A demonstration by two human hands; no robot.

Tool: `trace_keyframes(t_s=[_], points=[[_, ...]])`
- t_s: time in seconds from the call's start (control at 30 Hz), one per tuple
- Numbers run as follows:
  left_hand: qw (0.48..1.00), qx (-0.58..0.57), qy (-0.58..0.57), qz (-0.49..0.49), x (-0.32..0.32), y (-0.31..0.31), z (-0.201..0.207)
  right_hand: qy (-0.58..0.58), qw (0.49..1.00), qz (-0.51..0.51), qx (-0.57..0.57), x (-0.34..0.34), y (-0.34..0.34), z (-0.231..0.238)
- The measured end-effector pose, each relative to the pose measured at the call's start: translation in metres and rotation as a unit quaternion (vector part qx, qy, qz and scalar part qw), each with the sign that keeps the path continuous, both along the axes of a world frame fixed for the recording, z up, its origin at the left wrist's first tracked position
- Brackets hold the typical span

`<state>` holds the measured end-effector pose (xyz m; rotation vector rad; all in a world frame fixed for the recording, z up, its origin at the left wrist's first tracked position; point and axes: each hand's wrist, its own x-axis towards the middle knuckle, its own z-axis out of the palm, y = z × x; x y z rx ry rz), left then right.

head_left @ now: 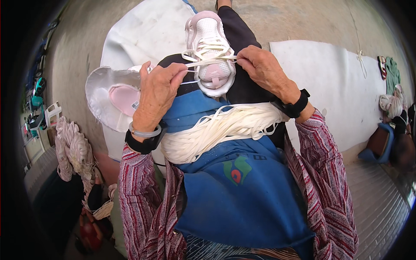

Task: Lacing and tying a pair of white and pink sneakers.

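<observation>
A white and pink sneaker [209,30] rests on my dark-trousered legs, its toe pointing away from me. Cream shoelaces [213,61] run across its tongue in a loose crossing. Between the fingertips of my left hand [158,89], on the shoe's left, one lace end is pinched. My right hand [265,71] pinches the other side of the lace, at the shoe's right edge. Both stretches of lace look fairly taut. A bundle of loose cream laces [225,125] lies over my blue apron [242,199], nearer to me than the shoe.
Left of my left hand is a white shoe upper [104,97] with a pink insole. White sheets [320,86] cover the floor on both sides. Bunches of pale shoes or laces [73,149] are at the far left. Other people sit at both lower edges, near a blue chair [377,143].
</observation>
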<state>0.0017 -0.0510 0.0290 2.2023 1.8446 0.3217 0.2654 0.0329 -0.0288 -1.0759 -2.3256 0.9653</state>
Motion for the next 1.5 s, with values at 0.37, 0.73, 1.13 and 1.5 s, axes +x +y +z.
trace_keyframes(t_s=[0.37,0.73,1.13,1.5], points=[[0.998,0.046,0.043,0.008,0.002,-0.003,-0.005,0.014,1.0,-0.017,-0.021,-0.004,-0.003,-0.002],[0.997,0.05,0.013,0.058,0.008,0.004,-0.023,0.002,0.998,0.024,-0.063,-0.011,0.003,-0.011],[0.992,-0.02,-0.042,0.119,0.008,0.013,-0.031,-0.079,0.985,-0.025,0.151,-0.005,-0.014,0.003],[0.995,-0.043,-0.021,0.084,0.014,0.012,-0.03,-0.101,0.985,-0.027,0.134,-0.014,-0.02,0.001]])
